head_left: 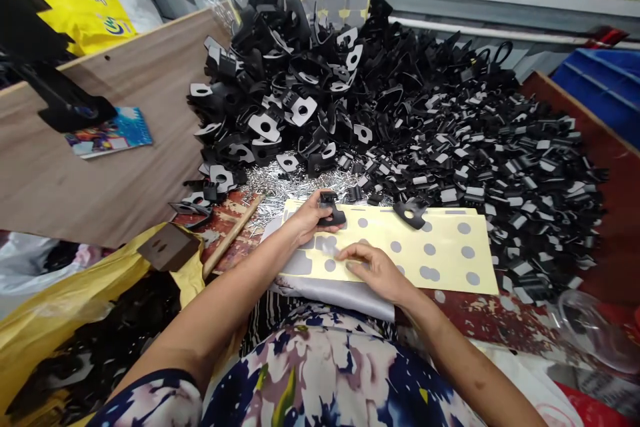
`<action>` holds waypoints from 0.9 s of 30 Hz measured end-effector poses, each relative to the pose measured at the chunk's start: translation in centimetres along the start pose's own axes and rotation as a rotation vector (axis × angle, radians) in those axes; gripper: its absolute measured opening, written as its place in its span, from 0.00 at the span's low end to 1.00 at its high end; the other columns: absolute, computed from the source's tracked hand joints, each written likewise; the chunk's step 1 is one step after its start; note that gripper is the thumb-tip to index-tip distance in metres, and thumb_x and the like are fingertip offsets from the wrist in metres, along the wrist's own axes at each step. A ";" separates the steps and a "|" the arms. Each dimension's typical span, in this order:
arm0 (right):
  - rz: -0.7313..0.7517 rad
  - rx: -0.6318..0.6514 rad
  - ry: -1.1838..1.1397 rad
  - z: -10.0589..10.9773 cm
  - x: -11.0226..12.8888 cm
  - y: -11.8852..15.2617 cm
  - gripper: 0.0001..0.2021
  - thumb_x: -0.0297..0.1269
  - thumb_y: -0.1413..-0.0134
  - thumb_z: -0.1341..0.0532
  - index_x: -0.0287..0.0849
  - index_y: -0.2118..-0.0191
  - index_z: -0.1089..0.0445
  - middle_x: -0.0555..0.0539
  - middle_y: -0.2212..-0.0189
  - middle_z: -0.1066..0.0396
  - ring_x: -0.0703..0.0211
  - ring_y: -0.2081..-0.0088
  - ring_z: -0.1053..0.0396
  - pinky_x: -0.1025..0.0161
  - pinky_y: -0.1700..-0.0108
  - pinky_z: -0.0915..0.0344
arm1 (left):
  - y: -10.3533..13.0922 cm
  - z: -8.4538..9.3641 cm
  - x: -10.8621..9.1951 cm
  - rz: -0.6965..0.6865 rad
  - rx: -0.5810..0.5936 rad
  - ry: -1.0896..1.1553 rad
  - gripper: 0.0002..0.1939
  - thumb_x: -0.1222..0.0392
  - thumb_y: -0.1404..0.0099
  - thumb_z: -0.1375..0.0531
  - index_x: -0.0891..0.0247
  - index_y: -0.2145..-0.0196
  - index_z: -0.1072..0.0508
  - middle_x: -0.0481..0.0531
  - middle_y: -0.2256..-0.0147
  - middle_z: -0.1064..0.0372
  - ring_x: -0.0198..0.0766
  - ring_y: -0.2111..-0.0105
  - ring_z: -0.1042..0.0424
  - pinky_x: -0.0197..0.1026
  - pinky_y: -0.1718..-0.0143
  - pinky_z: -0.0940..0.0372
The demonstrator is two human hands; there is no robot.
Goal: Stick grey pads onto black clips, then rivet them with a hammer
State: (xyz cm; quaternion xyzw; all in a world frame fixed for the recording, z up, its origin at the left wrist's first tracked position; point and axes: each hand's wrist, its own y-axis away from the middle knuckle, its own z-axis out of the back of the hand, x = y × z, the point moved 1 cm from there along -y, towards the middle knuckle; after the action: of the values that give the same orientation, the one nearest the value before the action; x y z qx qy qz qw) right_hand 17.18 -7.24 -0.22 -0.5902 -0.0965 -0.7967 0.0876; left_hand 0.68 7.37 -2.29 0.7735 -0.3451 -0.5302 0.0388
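A black plastic part [336, 215] is gripped by my left hand [309, 220] above the upper left of a yellow sheet [450, 240] with grey round stickers. To its right, my right hand [371, 268] is over the sheet, its thumb and forefinger pinching a small pale, blurred piece [331, 250], apparently a sticker. Another black part with a round hole [410, 212] lies on the sheet's upper edge. Grey cloth-like material [340, 295] shows under the sheet's near edge.
Heaped black parts [310, 73] and small black clips [500, 167] fill the table's back and right. Metal pins [280, 180] and a wooden stick [233, 237] lie left of the sheet. A yellow bag [45, 307] stands lower left, a clear container [590, 327] lower right.
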 end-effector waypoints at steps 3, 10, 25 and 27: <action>0.049 0.138 -0.167 1.5 2.2 0.6 0.09 0.36 0.40 0.35 0.47 0.54 0.26 0.46 0.57 0.22 0.52 0.52 0.25 0.51 0.46 0.31 | 0.8 -0.1 -0.6 -0.007 -0.016 0.011 0.31 0.73 0.42 0.35 0.54 0.43 0.35 0.49 0.66 0.33 0.40 0.71 0.23 0.41 0.69 0.27; 0.135 -0.509 -0.048 2.7 1.6 -1.5 0.11 0.33 0.43 0.33 0.49 0.54 0.29 0.51 0.65 0.29 0.56 0.60 0.29 0.55 0.50 0.31 | 5.1 -1.9 0.0 -0.001 0.176 0.271 0.23 0.52 0.36 0.31 0.55 0.46 0.28 0.55 0.55 0.28 0.40 0.64 0.27 0.44 0.63 0.27; 0.132 -0.546 -0.036 1.0 -0.2 -2.4 0.05 0.36 0.41 0.34 0.47 0.59 0.29 0.48 0.63 0.28 0.55 0.58 0.29 0.56 0.52 0.30 | 6.2 -3.3 1.1 0.015 0.239 0.358 0.18 0.48 0.31 0.37 0.54 0.46 0.28 0.55 0.56 0.31 0.39 0.66 0.29 0.45 0.65 0.26; 0.129 -0.549 -0.029 1.0 -0.3 -2.4 0.05 0.36 0.41 0.34 0.47 0.59 0.28 0.48 0.63 0.28 0.55 0.59 0.29 0.55 0.52 0.30 | 6.2 -3.3 1.2 0.012 0.236 0.358 0.17 0.49 0.31 0.37 0.54 0.47 0.28 0.55 0.56 0.31 0.38 0.66 0.30 0.45 0.65 0.26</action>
State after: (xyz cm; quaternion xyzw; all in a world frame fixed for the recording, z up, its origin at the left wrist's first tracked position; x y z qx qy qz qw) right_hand 17.57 -4.67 -0.39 -0.6080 0.1594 -0.7773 -0.0262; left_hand 0.65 0.97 0.87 0.8525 -0.3969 -0.3399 0.0120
